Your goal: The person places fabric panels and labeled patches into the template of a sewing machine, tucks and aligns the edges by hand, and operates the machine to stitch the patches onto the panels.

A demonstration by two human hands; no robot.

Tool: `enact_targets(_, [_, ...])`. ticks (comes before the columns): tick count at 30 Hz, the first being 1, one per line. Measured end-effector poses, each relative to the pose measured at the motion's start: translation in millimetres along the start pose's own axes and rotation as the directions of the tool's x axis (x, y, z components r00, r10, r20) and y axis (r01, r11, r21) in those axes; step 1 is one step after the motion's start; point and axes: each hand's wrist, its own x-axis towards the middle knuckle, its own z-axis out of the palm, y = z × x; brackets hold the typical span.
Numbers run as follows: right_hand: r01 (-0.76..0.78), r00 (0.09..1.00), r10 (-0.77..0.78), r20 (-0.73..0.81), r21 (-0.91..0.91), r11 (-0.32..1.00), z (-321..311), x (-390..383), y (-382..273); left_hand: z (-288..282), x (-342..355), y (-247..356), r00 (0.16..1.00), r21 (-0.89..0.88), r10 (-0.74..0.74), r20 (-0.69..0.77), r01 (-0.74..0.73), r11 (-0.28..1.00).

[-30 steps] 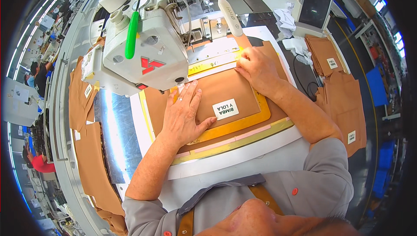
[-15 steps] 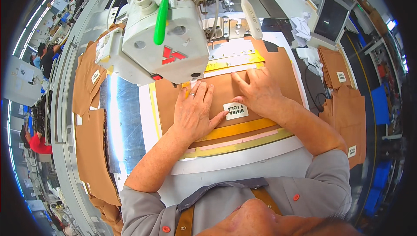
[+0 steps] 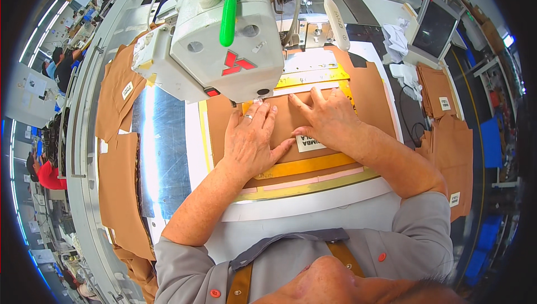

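A brown fabric panel (image 3: pixel 224 127) lies flat on a white template board (image 3: pixel 197 153) under the head of a white industrial sewing machine (image 3: pixel 226 52). My left hand (image 3: pixel 251 136) rests palm down on the fabric, fingers stretched toward the machine. To its right my right hand (image 3: pixel 327 116) presses on the same panel, fingers spread, its tips by the white edge of a yellow strip (image 3: pixel 313 76). Between my hands a white label (image 3: pixel 309 144) with dark print shows, partly covered by the right one. A yellow band (image 3: pixel 313 165) crosses the panel nearer to me.
Stacks of brown fabric pieces lie at the left (image 3: pixel 118 183) and right (image 3: pixel 447 164). A green-handled tool (image 3: pixel 228 18) stands against the machine head. Beyond the right stack is a dark screen (image 3: pixel 435 24), beside crumpled white cloth (image 3: pixel 396 41). Other people work at far left.
The view has shifted slightly, so the machine appears farther right. My right hand now covers more of the label's upper part. Both hands stay flat on the fabric.
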Motion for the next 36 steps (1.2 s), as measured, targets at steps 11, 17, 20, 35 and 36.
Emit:
enact_targets(11, [0.012, 1.0, -0.013, 0.021, 0.046, 0.999, -1, 3, -4, -7, -4, -3, 0.999, 0.011, -0.025, 0.036, 0.025, 1.0])
enact_targets(17, [0.029, 1.0, -0.03, 0.006, 0.077, 0.997, 0, 6, -6, -8, -10, -15, 1.0, -0.001, -0.005, 0.031, 0.005, 1.0])
enact_targets(20, [0.054, 0.995, -0.043, -0.089, 0.116, 0.992, 8, 8, -7, -7, -15, -21, 0.999, -0.022, -0.024, 0.026, 0.025, 0.999])
enact_targets(35, [0.081, 0.981, -0.066, -0.183, 0.077, 0.994, 6, 0, 2, -25, -33, -48, 0.994, 0.006, -0.083, 0.064, 0.083, 0.997])
enact_targets(36, [0.082, 0.981, -0.066, -0.184, 0.079, 0.994, 6, -1, 4, -25, -35, -51, 0.994, 0.011, -0.089, 0.062, 0.089, 0.996])
